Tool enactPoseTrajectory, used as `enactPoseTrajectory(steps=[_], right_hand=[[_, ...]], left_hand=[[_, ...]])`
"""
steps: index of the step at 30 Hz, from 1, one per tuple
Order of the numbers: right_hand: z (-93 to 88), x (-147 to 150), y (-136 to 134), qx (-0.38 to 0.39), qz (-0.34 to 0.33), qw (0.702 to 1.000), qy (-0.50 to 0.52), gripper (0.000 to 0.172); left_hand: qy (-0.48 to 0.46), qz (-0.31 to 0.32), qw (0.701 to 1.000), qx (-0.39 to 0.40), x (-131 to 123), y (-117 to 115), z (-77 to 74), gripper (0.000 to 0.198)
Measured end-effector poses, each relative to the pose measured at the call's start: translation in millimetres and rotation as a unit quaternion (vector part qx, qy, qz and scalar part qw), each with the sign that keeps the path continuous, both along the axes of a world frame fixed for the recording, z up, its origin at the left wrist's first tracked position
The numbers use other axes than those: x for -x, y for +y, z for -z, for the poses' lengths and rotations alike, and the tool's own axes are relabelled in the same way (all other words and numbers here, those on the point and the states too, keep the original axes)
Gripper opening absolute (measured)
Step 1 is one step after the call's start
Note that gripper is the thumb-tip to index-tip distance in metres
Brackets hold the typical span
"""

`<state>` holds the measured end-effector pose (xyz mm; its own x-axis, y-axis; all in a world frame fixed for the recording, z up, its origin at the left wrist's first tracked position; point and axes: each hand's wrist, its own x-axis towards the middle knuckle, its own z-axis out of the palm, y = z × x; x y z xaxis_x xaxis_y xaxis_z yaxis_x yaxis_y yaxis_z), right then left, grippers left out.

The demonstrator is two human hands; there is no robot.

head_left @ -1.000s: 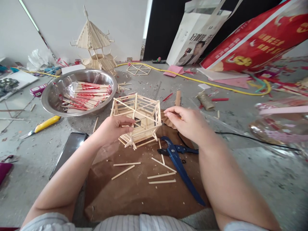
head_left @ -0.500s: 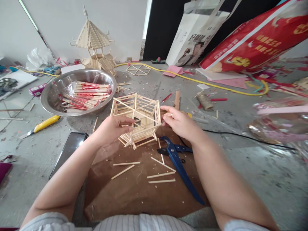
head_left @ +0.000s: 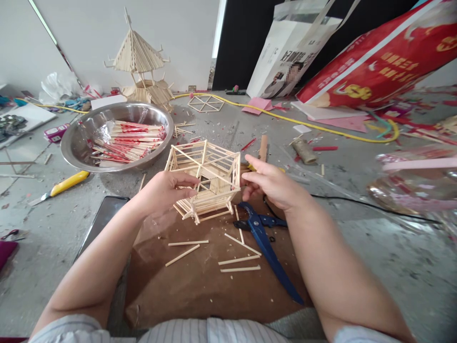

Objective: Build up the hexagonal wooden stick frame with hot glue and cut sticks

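Note:
A hexagonal frame of thin wooden sticks stands tilted on a brown paper sheet. My left hand grips its near left side, fingers curled round the sticks. My right hand holds its right side, thumb and fingers pinched on an upright post. Blue-handled shears lie just below my right hand. A few cut wooden sticks lie loose on the paper.
A steel bowl of wrapped chopsticks sits at the left, a yellow-handled knife and a dark phone nearer me. A finished stick pagoda stands at the back. A yellow cable, paper bags and scraps litter the floor at the right.
My right hand came in from the right and closed on the frame's right side. The frame has tipped and turned slightly between both hands.

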<state>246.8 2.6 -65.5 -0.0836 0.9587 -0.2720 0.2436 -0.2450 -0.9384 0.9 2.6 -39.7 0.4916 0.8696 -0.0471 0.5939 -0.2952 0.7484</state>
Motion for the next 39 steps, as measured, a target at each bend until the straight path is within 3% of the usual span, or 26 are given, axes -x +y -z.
enactPoseTrajectory(steps=[8,11,13,17,21,26,32,39], right_hand=[[-3.7,-6,-4,0.033,-0.069,0.996,0.040,0.067],[-0.9,-7,-1,0.033,-0.031,0.999,0.015,0.069],[5.5,-8,5,-0.006,0.021,0.999,-0.034,0.068],[24.0,-10,18,-0.090,0.090,0.987,-0.100,0.051],[33.5,-10,22,-0.119,0.045,0.988,-0.082,0.042],[32.3,-9,20,-0.126,-0.006,0.991,-0.053,0.043],[35.8,-12,24,-0.180,0.008,0.983,-0.043,0.035],[34.5,-12,24,-0.135,0.040,0.990,0.023,0.024]], left_hand=[[0.013,0.033,0.999,0.037,6,1,-8.4,0.032],[0.015,0.044,0.998,0.042,7,3,-8.7,0.034],[0.012,0.041,0.998,0.044,7,3,-8.5,0.035],[0.009,0.036,0.998,0.047,7,2,-8.6,0.034],[0.008,0.041,0.998,0.043,6,2,-8.4,0.032],[0.001,0.041,0.999,0.035,7,2,-7.5,0.031],[0.015,0.055,0.998,0.040,8,3,-8.4,0.033],[0.017,0.060,0.996,0.056,10,4,-7.8,0.036]])
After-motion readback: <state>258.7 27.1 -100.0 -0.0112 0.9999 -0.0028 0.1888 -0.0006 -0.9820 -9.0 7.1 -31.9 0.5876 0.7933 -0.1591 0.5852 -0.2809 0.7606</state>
